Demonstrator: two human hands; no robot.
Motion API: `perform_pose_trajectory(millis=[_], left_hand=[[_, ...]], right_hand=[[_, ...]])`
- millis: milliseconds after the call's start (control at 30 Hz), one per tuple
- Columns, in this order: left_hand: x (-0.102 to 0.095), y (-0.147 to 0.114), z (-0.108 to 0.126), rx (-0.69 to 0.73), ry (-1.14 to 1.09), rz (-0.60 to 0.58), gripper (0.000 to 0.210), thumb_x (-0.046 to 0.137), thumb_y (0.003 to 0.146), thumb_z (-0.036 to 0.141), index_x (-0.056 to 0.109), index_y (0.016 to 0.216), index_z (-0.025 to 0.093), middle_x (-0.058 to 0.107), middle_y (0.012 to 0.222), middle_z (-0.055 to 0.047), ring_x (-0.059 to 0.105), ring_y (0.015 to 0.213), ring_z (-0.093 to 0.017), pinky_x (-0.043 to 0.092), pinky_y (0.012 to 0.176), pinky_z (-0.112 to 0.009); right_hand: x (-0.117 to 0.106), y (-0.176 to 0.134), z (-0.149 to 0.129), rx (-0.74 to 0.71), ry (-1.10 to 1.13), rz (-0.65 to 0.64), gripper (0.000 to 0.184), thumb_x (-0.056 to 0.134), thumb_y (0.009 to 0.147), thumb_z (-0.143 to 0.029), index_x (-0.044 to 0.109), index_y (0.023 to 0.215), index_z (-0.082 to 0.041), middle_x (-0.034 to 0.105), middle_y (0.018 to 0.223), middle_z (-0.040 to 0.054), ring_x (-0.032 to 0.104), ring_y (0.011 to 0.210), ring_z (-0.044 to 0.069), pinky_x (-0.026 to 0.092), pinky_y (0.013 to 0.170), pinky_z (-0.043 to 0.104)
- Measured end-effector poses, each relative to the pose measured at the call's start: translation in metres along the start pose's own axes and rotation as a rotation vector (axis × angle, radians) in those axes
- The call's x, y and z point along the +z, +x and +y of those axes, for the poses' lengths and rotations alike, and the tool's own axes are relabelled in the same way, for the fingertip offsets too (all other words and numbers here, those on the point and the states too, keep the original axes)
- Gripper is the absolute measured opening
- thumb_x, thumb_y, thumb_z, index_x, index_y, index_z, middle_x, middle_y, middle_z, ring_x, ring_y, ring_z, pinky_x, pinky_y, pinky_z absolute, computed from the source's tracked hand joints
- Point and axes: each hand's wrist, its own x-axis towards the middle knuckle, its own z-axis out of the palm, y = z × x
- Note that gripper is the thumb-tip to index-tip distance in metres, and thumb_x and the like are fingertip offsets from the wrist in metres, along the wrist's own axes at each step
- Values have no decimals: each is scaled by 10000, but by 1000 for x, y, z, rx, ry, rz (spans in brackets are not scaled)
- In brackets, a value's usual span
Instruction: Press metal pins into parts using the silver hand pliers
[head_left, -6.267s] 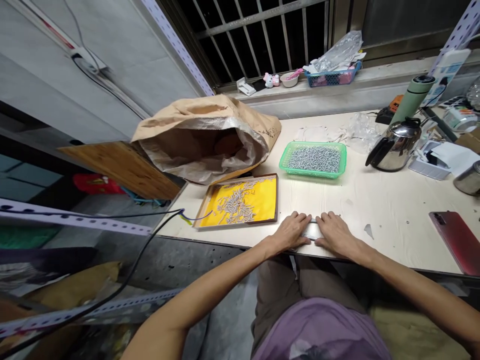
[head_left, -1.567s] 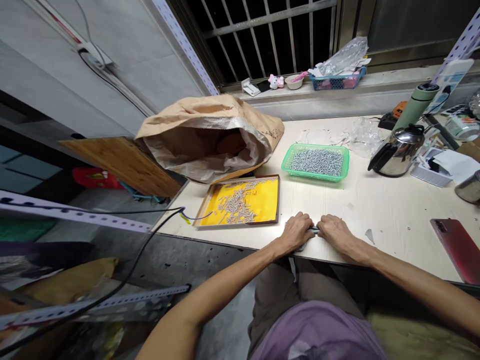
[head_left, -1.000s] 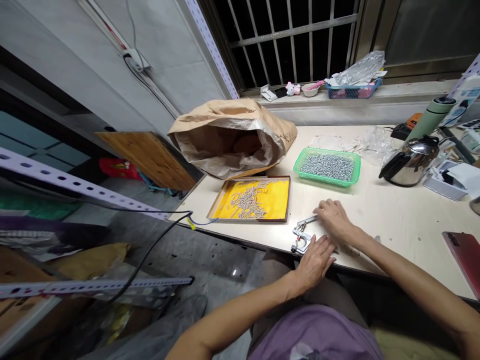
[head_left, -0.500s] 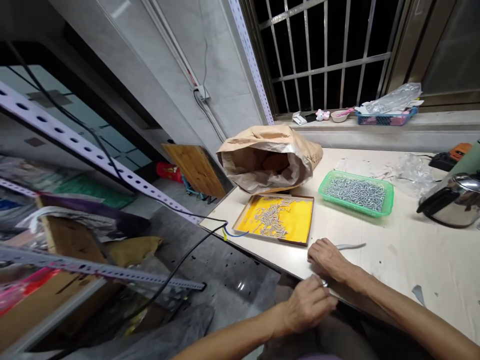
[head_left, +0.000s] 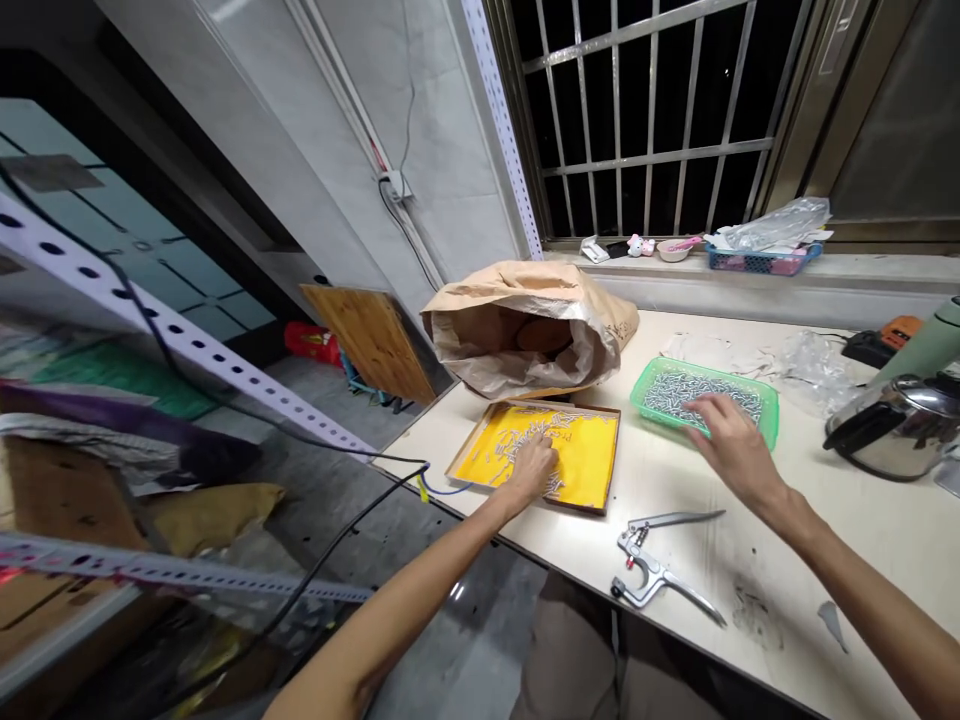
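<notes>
My left hand [head_left: 534, 465] is down in the shallow yellow-lined tray [head_left: 592, 480], its fingers drawn together among small silvery pieces [head_left: 555, 488]. What they pinch, if anything, is hidden. My right hand [head_left: 731, 445] hangs over the near edge of the green plastic basket [head_left: 643, 405], fingers apart and holding nothing visible. Many small metal pins [head_left: 671, 388] fill that basket. Between my forearms, metal hand pliers [head_left: 654, 575] of the snap-fastener kind lie on the table with their handles spread.
A large open paper sack [head_left: 525, 290] lies behind the yellow tray. To the right stands a steel kettle [head_left: 892, 430]. Crumpled clear plastic [head_left: 814, 365] rests behind the basket. A black cable [head_left: 352, 525] runs to the table's left edge.
My hands have parted from the table's front edge. The left moved up into the yellow tray, the right over to the green basket. The pliers now lie in full view.
</notes>
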Motion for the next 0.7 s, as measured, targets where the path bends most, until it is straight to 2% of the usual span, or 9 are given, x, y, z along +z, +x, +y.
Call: perform_pose_trajectory(millis=[133,233,300,367,500,567,700], left_hand=[[-6,-7,8,-29,-80,28,231,474,813,113,696,749,118,649,857,-137,545,915,-249,430,795,-346],[-11,-23,28,-60,-413,38,188,539,804,218,719,803,162,689,865,-80,591,867,-213,442,777,-295],[-9,-39,49,-89,-691,-63,185,591,762,291,726,805,173,707,832,-49,609,781,-188,445,700,-259],[-2,-55,71,-133,-881,-194,214,624,714,331,727,782,156,707,775,-38,599,697,-168,422,616,-234],[17,-76,100,-280,-992,-358,247,640,656,344,716,728,120,643,599,-12,496,529,-112,320,505,-211],[23,-79,106,-335,-1026,-397,259,651,633,349,710,711,109,609,552,-3,449,490,-93,288,489,-208],[26,-79,110,-351,-1055,-387,288,678,596,385,691,659,104,564,517,12,422,498,-86,273,488,-209]], right_hand=[[14,-66,-21,-29,144,-285,189,421,920,-242,598,973,-201,602,961,87,575,894,218,465,772,345],[25,-111,-34,13,158,-446,162,463,910,-264,607,939,-196,608,916,82,581,847,209,465,731,329],[30,-130,-40,42,141,-518,137,517,887,-271,607,947,-188,605,913,81,578,831,208,456,712,324],[32,-141,-43,68,117,-549,113,542,869,-241,603,941,-179,602,899,75,571,813,201,443,702,315],[33,-145,-48,80,90,-555,105,492,883,-173,594,898,-190,591,842,44,558,777,172,408,684,283],[32,-144,-51,91,64,-569,106,488,891,-176,593,887,-191,587,832,37,555,767,166,390,673,275],[31,-144,-57,127,17,-594,81,516,885,-159,593,889,-183,591,851,36,560,781,160,367,670,263]])
